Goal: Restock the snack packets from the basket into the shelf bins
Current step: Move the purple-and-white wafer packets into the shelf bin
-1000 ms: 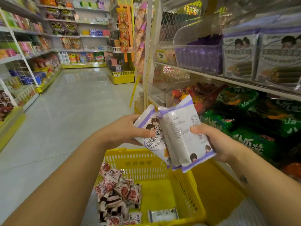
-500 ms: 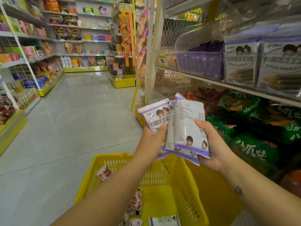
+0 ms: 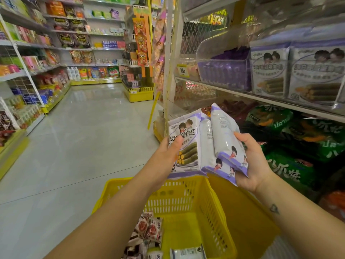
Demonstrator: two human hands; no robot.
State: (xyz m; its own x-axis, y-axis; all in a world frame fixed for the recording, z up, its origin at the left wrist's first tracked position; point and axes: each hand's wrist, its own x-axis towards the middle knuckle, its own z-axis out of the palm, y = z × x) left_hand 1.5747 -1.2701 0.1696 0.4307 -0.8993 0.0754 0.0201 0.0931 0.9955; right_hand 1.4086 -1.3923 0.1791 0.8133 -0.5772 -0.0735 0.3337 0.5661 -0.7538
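Shop aisle: above the basket (image 3: 186, 197), fingers (image 3: 177, 144) of left hand (image 3: 164, 156) and right hand (image 3: 257, 165) grasp snack packets (image 3: 222, 139), likely to square them for the shelf bin (image 3: 315, 77)

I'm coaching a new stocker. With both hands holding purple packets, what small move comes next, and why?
Probably lift the packets up and to the right, toward the clear bin. The left hand and right hand grip them above the basket, and that bin shows the same purple packets with two cartoon figures.
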